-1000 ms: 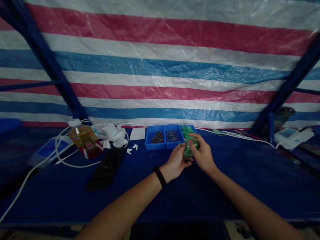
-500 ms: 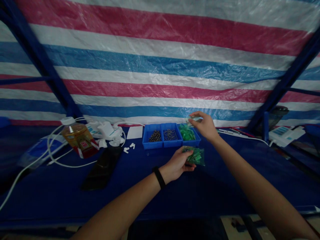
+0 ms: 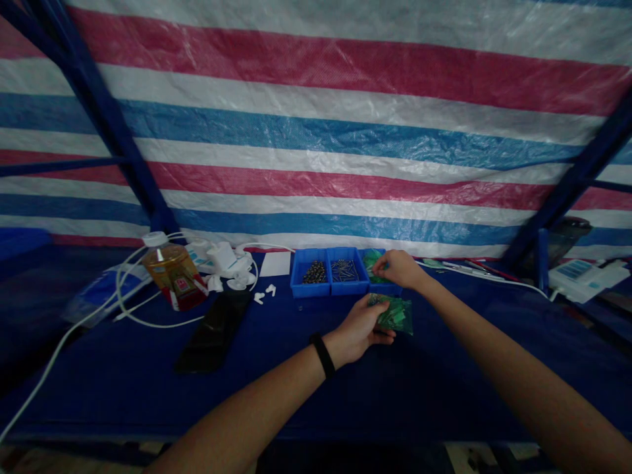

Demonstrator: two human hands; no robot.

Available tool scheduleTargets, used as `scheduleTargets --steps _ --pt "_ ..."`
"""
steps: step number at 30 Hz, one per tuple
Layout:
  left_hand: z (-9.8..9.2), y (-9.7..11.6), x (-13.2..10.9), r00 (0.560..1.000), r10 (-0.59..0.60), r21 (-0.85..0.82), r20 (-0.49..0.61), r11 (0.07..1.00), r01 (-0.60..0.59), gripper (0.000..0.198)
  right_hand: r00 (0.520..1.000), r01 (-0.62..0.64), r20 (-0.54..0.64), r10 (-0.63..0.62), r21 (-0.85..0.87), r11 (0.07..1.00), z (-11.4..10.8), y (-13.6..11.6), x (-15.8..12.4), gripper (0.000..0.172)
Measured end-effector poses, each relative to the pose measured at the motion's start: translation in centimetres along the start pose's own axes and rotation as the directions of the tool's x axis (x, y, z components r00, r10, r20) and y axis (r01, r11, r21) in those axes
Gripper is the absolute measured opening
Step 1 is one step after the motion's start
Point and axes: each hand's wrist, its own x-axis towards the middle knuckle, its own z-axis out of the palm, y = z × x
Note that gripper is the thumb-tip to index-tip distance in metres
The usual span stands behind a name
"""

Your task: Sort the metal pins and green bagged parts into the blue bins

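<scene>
My left hand (image 3: 358,332) is closed on a small clear plastic bag (image 3: 401,316) with green pieces inside, in front of the blue bins. My right hand (image 3: 401,268) is at the right-hand bin (image 3: 395,289), thumb and fingers pinched together over the green plastic packets (image 3: 372,258) there. What those fingers grip, if anything, cannot be made out. To the left, the middle bin (image 3: 349,288) holds thin metal screws or pins (image 3: 344,270). Small dark, brassy metal parts (image 3: 315,272) fill part of the left bin (image 3: 309,289).
Left of the bins are a white card (image 3: 275,264), white earbuds (image 3: 264,293), a dark phone-like slab (image 3: 214,332), a bottle of amber liquid (image 3: 175,273) and looping white cables (image 3: 162,325). A white device (image 3: 585,278) stands at the right, near the blue frame post (image 3: 542,260).
My right hand has lowered into the right-hand bin; the small pale, clear item it held above the bin no longer shows. My left hand still holds the bag. The view has shifted slightly.
</scene>
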Motion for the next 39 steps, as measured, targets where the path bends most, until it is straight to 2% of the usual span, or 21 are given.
scheduleTargets --steps 3,5,7,9,11,13,14,17,19,20,22,25,27,29,33,35,37,39 --pt "0.0 -0.1 -0.2 0.995 0.068 0.016 -0.068 0.998 -0.067 0.011 0.995 0.021 -0.097 -0.014 0.074 0.997 -2.1 -0.3 -1.6 0.015" --pt "0.1 0.0 -0.4 0.975 0.167 0.024 -0.145 0.986 -0.165 0.016 0.984 -0.011 -0.174 0.036 0.143 0.99 -3.0 -0.9 -3.7 0.022" --pt "0.2 0.1 -0.7 0.94 0.278 0.026 -0.199 0.96 -0.279 0.023 0.982 -0.084 -0.147 0.118 0.219 0.972 -2.7 -1.8 -6.4 0.033" --pt "0.4 0.4 -1.0 0.906 0.37 0.023 -0.206 0.927 -0.374 0.034 0.99 -0.123 -0.01 0.14 0.417 0.901 -1.3 -2.8 -8.8 0.046" --pt "0.5 0.7 -1.3 0.888 0.419 0.004 -0.19 0.905 -0.426 0.042 0.986 -0.153 0.038 0.165 0.621 0.769 0.1 -3.7 -10.0 0.052" --pt "0.5 0.9 -1.5 0.885 0.423 -0.02 -0.193 0.9 -0.435 0.046 0.976 -0.119 -0.04 0.215 0.728 0.676 0.3 -4.0 -9.7 0.049" --pt "0.5 1.0 -1.5 0.887 0.417 -0.027 -0.201 0.902 -0.43 0.047 0.963 -0.081 -0.114 0.243 0.738 0.67 -0.2 -3.9 -8.9 0.047" --pt "0.2 0.8 -1.4 0.896 0.383 -0.004 -0.224 0.919 -0.394 0.045 0.908 0.011 -0.325 0.264 0.648 0.761 -3.2 -2.7 -4.7 0.053" --pt "0.0 0.4 -1.0 0.907 0.352 0.025 -0.231 0.934 -0.356 0.045 0.902 0.017 -0.361 0.235 0.575 0.818 -5.0 -1.7 -1.4 0.065" --pt "-0.1 0.1 -0.8 0.91 0.34 0.04 -0.235 0.939 -0.341 0.045 0.923 -0.004 -0.32 0.214 0.547 0.837 -5.3 -1.3 0.1 0.066" --pt "-0.2 -0.4 -0.3 0.913 0.332 0.063 -0.239 0.943 -0.326 0.047 0.961 -0.087 -0.2 0.19 0.433 0.897 -4.6 -0.8 2.6 0.051" --pt "-0.3 -0.9 0.1 0.913 0.337 0.081 -0.229 0.942 -0.327 0.048 0.981 -0.149 -0.102 0.163 0.133 0.98 -1.3 -0.6 4.7 0.027" --pt "-0.3 -0.9 0.2 0.917 0.328 0.088 -0.229 0.945 -0.316 0.047 0.984 -0.129 -0.12 0.132 0.032 0.991 0.8 -0.7 5.1 0.023" --pt "-0.4 -0.7 0.1 0.923 0.307 0.076 -0.231 0.952 -0.298 0.048 0.984 -0.102 -0.147 0.1 -0.007 0.995 1.6 -0.6 5.3 0.024" --pt "-0.5 -0.4 -0.1 0.936 0.277 0.019 -0.215 0.96 -0.28 0.053 0.973 -0.095 -0.213 0.085 -0.04 0.995 -0.6 -0.1 4.9 0.016" --pt "-0.5 -0.5 0.0 0.939 0.274 0.011 -0.209 0.96 -0.278 0.055 0.956 -0.11 -0.278 0.095 -0.039 0.993 -1.7 -0.1 4.3 0.02" --pt "-0.4 -0.7 0.2 0.936 0.282 0.009 -0.213 0.958 -0.287 0.056 0.948 -0.093 -0.311 0.071 -0.056 0.994 -1.8 -0.2 3.5 0.021" --pt "-0.3 -1.0 0.4 0.931 0.292 0.0 -0.218 0.954 -0.299 0.056 0.965 -0.058 -0.261 0.032 -0.092 0.994 -0.8 -0.4 2.6 0.015"
